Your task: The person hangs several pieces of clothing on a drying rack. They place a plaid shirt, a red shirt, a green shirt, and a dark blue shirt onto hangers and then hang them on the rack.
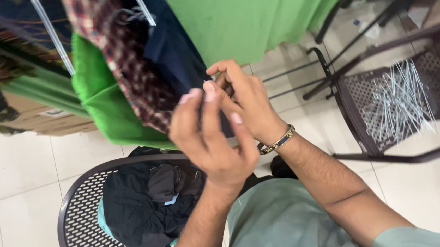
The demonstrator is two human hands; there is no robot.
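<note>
Both hands meet at mid-frame against a navy cloth (172, 49) that hangs among other fabrics. My left hand (211, 140) is in front, back toward the camera, with its fingers curled around the edge of the navy cloth. Just behind it is my right hand (250, 103), which wears a dark and gold bangle (278, 141). Its fingertips pinch a small thin metal piece (208, 81) at the cloth's edge. What lies between the palms is hidden.
A plaid cloth (120, 53) and green fabric (109, 106) hang beside the navy one. A dark perforated chair (75, 213) below holds a pile of black clothes (143, 208). Another chair (354, 102) at right carries several thin pale rods (401, 99). The floor is white tile.
</note>
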